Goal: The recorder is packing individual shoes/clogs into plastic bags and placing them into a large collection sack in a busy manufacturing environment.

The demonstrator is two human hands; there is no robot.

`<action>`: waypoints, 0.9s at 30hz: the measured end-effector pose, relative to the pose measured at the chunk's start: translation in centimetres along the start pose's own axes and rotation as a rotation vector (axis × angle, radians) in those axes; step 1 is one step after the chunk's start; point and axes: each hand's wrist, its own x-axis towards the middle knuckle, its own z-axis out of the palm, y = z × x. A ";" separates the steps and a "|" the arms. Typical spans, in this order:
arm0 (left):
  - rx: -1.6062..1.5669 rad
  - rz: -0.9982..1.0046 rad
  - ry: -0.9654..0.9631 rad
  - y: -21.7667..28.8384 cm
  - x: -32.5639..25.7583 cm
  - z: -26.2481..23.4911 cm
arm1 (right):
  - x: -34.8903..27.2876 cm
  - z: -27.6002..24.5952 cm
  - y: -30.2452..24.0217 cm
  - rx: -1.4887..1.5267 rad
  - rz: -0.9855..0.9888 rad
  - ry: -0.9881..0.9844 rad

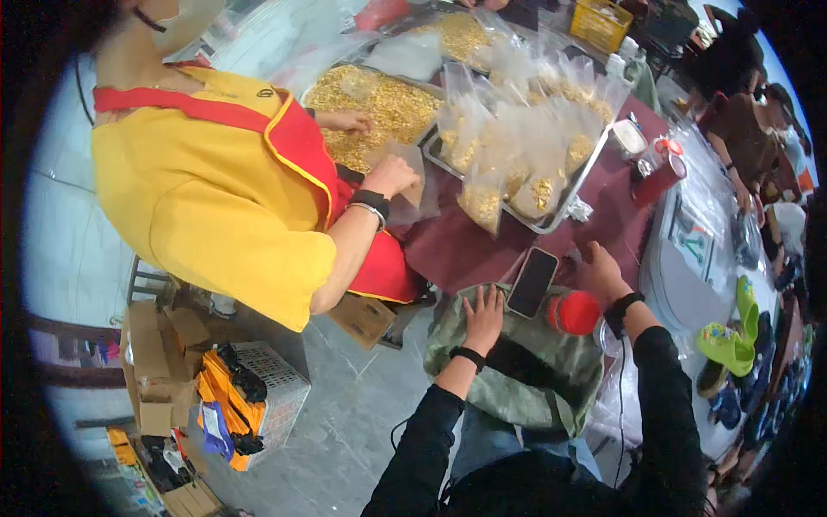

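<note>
My left hand (484,319) lies flat with spread fingers on a green cloth bag (551,392) across my lap. Beside its fingertips, a dark-screened phone (533,282) rests at the edge of the maroon table (457,250). Over the table edge, my right hand (603,276) has its fingers stretched out, and I see nothing held in it. A jar with a red lid (575,312) stands between my hands, closer to the right one. Farther off, a metal tray (551,226) carries several clear bags of yellow grains (482,202).
On the left, a person in a yellow shirt (215,189) handles a plastic bag beside a tray of loose yellow grains (379,103). A red cylinder (661,179) and a white tub (629,138) stand at right. Cardboard boxes (155,362) and a white crate (280,388) sit lower left.
</note>
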 end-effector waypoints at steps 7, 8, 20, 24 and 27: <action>-0.023 0.030 -0.012 -1.9 -0.3 0.1 | -9.5 -5.1 -2.9 0.310 -0.118 0.121; 0.040 0.075 0.006 -2.1 -0.3 0.2 | -12.4 -6.1 -3.3 0.328 -0.136 0.139; 0.170 0.442 0.311 5.7 -2.0 -9.7 | -31.6 -5.5 10.0 0.213 0.352 0.191; -0.093 0.669 0.223 12.3 -4.5 -10.1 | -36.2 -5.3 12.1 0.184 0.474 0.148; -0.405 1.014 0.116 17.0 -6.5 -8.4 | -39.1 -4.7 14.3 0.166 0.601 0.125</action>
